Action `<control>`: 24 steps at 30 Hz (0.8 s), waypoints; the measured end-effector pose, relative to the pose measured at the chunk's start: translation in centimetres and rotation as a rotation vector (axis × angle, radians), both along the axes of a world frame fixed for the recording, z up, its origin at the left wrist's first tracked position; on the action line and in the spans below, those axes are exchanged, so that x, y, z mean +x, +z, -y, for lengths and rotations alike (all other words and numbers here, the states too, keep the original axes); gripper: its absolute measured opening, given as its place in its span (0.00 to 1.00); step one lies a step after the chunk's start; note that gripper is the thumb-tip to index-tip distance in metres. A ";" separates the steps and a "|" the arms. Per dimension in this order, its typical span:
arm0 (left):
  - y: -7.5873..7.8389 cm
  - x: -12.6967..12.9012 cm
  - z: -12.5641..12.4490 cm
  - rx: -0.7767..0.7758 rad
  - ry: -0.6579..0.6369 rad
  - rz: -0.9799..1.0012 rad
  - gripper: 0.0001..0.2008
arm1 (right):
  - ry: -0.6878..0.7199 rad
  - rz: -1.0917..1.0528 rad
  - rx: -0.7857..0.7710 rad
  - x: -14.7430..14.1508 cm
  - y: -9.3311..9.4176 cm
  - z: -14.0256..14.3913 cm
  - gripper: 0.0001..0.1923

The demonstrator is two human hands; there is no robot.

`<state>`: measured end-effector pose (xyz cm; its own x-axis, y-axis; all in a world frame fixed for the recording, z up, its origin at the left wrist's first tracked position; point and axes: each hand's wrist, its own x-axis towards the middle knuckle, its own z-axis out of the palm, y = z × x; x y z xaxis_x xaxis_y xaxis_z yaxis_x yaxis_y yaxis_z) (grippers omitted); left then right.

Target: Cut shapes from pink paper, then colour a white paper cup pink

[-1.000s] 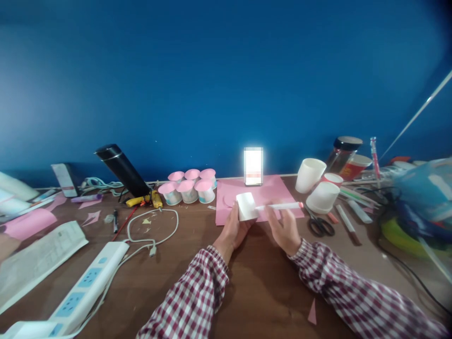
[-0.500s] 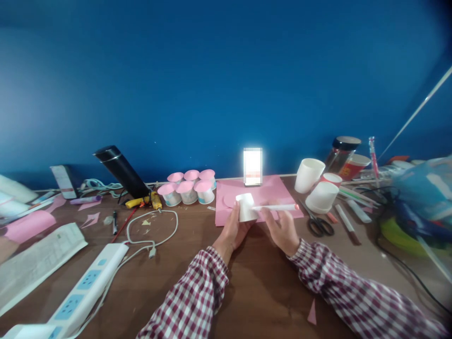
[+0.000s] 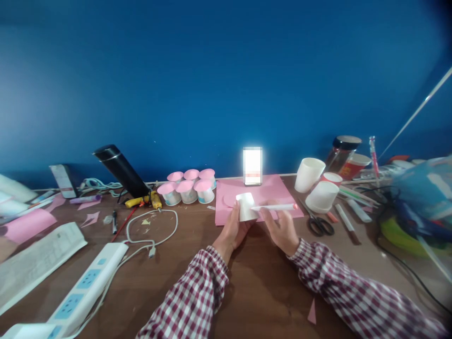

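My left hand (image 3: 233,230) grips a small white paper cup (image 3: 246,206), held upside down over the near edge of a pink paper sheet (image 3: 261,190). A white marker with an orange end (image 3: 277,207) is pinched in my right hand (image 3: 283,229), and its tip touches the side of the cup. Both sleeves are red and white plaid.
Several pink-topped cups (image 3: 189,187) stand at the back left of the sheet, a lit phone (image 3: 253,165) behind it. White cups (image 3: 315,184), scissors (image 3: 319,223), pens and a jar (image 3: 342,151) lie right. A power strip (image 3: 86,282), cable, black flask (image 3: 122,170) and glue gun (image 3: 148,200) lie left.
The marker's orange end has shifted slightly left toward the cup, and the cup has tilted a little. The hands otherwise stay in place.
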<state>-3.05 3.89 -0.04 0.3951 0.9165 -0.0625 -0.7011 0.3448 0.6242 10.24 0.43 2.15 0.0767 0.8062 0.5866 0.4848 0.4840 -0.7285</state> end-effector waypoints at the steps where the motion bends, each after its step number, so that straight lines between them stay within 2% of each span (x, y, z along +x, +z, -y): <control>1: 0.0 0.0 0.0 0.002 -0.001 0.001 0.22 | 0.001 0.001 0.000 0.0 0.0 0.0 0.08; 13: -0.1 0.0 -0.1 -0.094 0.031 0.007 0.22 | -0.021 0.005 0.005 0.2 -0.1 -0.2 0.08; 24: 0.0 -0.1 -0.1 -0.092 0.037 -0.017 0.22 | -0.055 -0.013 0.019 0.3 -0.4 -0.4 0.08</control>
